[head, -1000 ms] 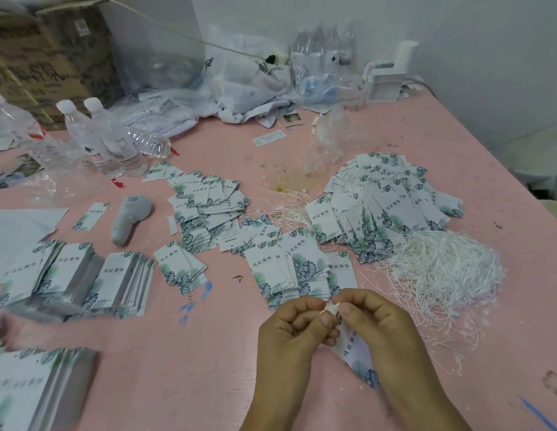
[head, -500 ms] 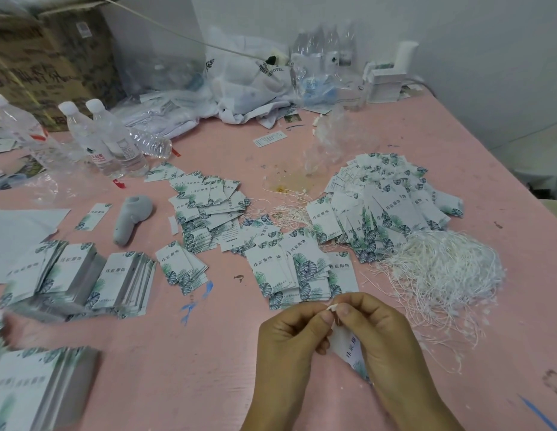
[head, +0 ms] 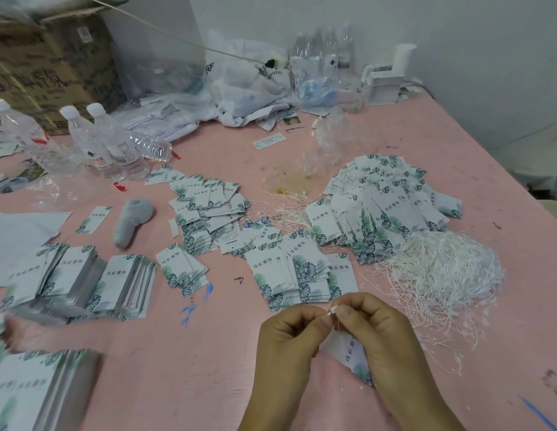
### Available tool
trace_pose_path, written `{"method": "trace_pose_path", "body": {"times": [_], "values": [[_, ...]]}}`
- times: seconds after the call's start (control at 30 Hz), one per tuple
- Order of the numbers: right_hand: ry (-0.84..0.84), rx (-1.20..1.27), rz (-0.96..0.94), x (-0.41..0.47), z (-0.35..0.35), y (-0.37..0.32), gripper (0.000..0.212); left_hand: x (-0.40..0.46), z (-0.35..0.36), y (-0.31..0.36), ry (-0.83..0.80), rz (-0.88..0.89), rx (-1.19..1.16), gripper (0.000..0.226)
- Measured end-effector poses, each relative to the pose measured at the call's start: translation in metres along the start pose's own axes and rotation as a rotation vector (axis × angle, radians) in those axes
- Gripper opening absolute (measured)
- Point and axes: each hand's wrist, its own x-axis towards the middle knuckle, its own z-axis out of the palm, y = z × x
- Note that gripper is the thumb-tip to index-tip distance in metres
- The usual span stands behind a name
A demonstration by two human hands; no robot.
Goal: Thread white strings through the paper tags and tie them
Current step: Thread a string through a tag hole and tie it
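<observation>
Working from the head view, we find both hands low and centre over the table (head: 395, 126). The left hand (head: 289, 340) and right hand (head: 376, 331) meet thumb-tip to thumb-tip, each pinching the white string end (head: 333, 310) that sticks up between them. The grip of both hands is therefore closed on the string. The tag (head: 352, 356) hangs directly below the pinch, partly hidden behind the right hand. Its long axis runs down and to the right, towards the wearer. We cannot tell whether the string already passes through its hole.

We judge that the coming move turns on this relation: string end above, tag below, both hands equally near. Tying would call for the ends to be drawn apart sideways.

No true containers serve the task. Loose strings (head: 439, 272) lie in a heap right of the hands, nearer the right hand. Tags with strings attached (head: 383, 203) lie piled beyond that heap. Flat tags (head: 299, 275) lie just beyond the hands. Neat stacks (head: 84, 281) lie far left. Bottles (head: 112, 144) stand at the far left, well apart.
</observation>
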Motion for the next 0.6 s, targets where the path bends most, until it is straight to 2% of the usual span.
{"method": "trace_pose_path", "body": {"times": [0.13, 0.2, 0.3, 0.6], "values": [[-0.011, -0.047, -0.016, -0.0010, -0.0015, -0.0037, 0.017, -0.0003, 0.0003, 0.0039, -0.011, -0.001, 0.019, 0.009], [-0.014, -0.051, -0.016, -0.0007, -0.0024, -0.0042, 0.005, -0.0004, 0.0008, 0.0056, -0.013, -0.003, 0.022, 0.009], [-0.014, -0.084, -0.021, -0.0001, -0.0051, -0.0022, 0.012, -0.0012, 0.0005, 0.0074, -0.019, 0.001, 0.039, 0.010], [-0.066, -0.117, -0.040, 0.0002, -0.0047, -0.0060, 0.010, -0.0035, -0.0010, 0.0056, 0.011, 0.015, 0.083, 0.011]]}}
